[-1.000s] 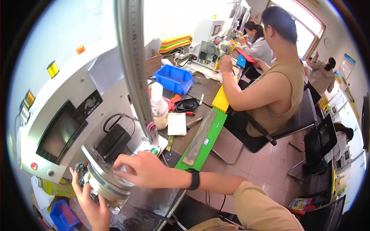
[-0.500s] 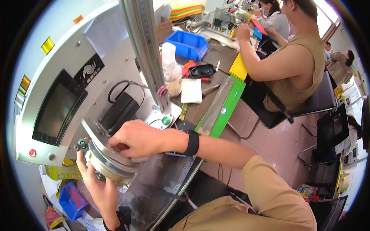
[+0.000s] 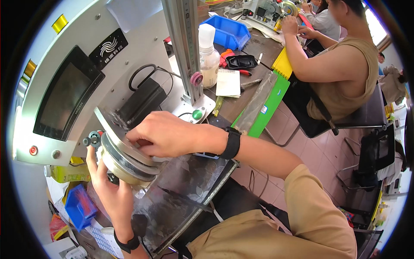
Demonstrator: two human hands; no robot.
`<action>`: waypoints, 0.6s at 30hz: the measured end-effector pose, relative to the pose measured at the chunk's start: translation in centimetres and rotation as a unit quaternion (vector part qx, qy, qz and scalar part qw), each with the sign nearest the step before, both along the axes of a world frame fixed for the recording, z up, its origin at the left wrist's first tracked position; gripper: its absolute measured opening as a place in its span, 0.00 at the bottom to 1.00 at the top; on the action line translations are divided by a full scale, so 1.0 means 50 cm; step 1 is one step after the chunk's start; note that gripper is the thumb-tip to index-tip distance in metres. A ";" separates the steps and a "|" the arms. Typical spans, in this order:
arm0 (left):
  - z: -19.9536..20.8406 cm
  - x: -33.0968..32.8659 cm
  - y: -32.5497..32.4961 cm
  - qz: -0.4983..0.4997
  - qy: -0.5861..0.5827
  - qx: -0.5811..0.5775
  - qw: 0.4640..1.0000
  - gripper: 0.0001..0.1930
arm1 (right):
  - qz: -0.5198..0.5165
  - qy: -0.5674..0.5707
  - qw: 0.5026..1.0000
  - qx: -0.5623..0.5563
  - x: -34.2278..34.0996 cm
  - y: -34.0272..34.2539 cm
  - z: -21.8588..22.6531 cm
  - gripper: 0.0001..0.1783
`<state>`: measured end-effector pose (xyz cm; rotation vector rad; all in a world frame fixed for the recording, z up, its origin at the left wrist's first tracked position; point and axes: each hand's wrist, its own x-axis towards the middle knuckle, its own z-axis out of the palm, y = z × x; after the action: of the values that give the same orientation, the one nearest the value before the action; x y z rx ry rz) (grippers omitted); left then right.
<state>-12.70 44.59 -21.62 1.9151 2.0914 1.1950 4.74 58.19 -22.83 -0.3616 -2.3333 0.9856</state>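
A layered round metal wheel (image 3: pixel 125 162) sits on the front of a white machine (image 3: pixel 92 30), below its dark screen (image 3: pixel 69 93). My left hand (image 3: pixel 113 194) is at the wheel's lower left side, its fingers stretched upward and spread. One fingertip reaches a small grey roller (image 3: pixel 92 139) next to the wheel. From the right, my right hand (image 3: pixel 168 134) lies over the wheel's upper face. Its fingers are curled and pinched together near the rim; what is between them is hidden. A black box with a cable (image 3: pixel 142 101) stands just behind.
A ruled metal post (image 3: pixel 183 43) rises behind my right hand, with a green button (image 3: pixel 197 114) at its foot. Beyond are a white-capped bottle (image 3: pixel 208 56), a notepad (image 3: pixel 228 83) and a blue bin (image 3: pixel 226 32). A seated co-worker (image 3: pixel 345 73) is at the right.
The view has shifted, so the bench and co-worker appear farther right and higher. Both hands stay at the wheel, with little visible change in their grip.
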 end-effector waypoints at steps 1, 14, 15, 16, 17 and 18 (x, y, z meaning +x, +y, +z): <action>0.002 -0.004 -0.004 0.000 0.002 0.000 1.000 0.21 | -0.017 -0.001 0.998 0.060 0.001 -0.003 0.000 0.10; 0.067 0.006 -0.156 0.003 -0.043 0.134 0.990 0.09 | -0.028 0.257 0.934 -0.248 0.426 -0.128 0.150 0.08; 0.069 0.010 -0.170 -0.016 -0.034 0.155 0.987 0.08 | -0.054 0.228 0.954 -0.188 0.451 -0.122 0.159 0.07; 0.074 0.019 -0.183 -0.035 -0.026 0.178 0.983 0.08 | -0.127 0.187 0.963 -0.147 0.493 -0.107 0.153 0.09; 0.080 0.029 -0.189 -0.033 -0.023 0.180 0.983 0.08 | -0.123 0.189 0.963 -0.146 0.515 -0.087 0.134 0.09; 0.083 0.041 -0.192 -0.063 -0.003 0.176 0.982 0.08 | -0.258 0.170 0.941 -0.139 0.534 -0.064 0.105 0.09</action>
<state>-10.64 35.01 -17.46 2.1380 1.8175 1.6259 31.44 54.97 -17.59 -0.8000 -1.6639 1.0110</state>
